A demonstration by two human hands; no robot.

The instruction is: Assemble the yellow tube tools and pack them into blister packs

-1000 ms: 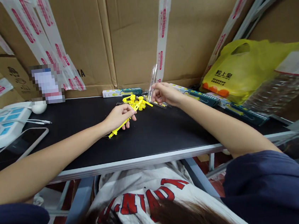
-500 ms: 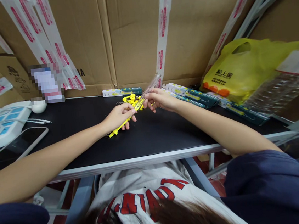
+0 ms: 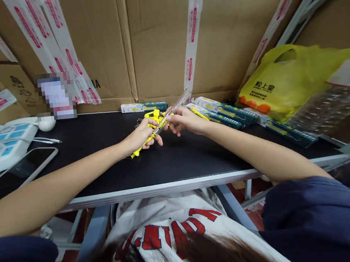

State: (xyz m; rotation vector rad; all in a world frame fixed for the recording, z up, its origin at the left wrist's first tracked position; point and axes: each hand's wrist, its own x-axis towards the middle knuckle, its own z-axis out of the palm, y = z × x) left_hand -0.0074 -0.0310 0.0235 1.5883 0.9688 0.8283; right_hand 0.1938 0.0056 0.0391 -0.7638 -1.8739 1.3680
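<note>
My left hand point(image 3: 141, 135) is closed around a narrow yellow plastic strip point(image 3: 136, 153), whose lower end sticks out below the fingers. A clear plastic tube point(image 3: 178, 102) slants up to the right from the left fingertips. Yellow with dark marks shows inside its lower part. My right hand point(image 3: 184, 120) pinches the tube around its middle, with the upper end reaching past the fingers. Just behind the hands lies a small heap of yellow plastic parts point(image 3: 155, 115), partly covered by the fingers, with thin metal pieces point(image 3: 139, 121) beside it.
Printed boxes lie along the back, one box point(image 3: 144, 106) behind the heap and several boxes point(image 3: 223, 111) to the right. A yellow bag point(image 3: 294, 76) and a clear plastic package point(image 3: 325, 107) stand far right. A phone point(image 3: 19, 172) and a power strip point(image 3: 10, 140) are left.
The tube has moved down and left along the yellow strip, its lower end now at my left fingertips. My right hand has shifted slightly along with it.
</note>
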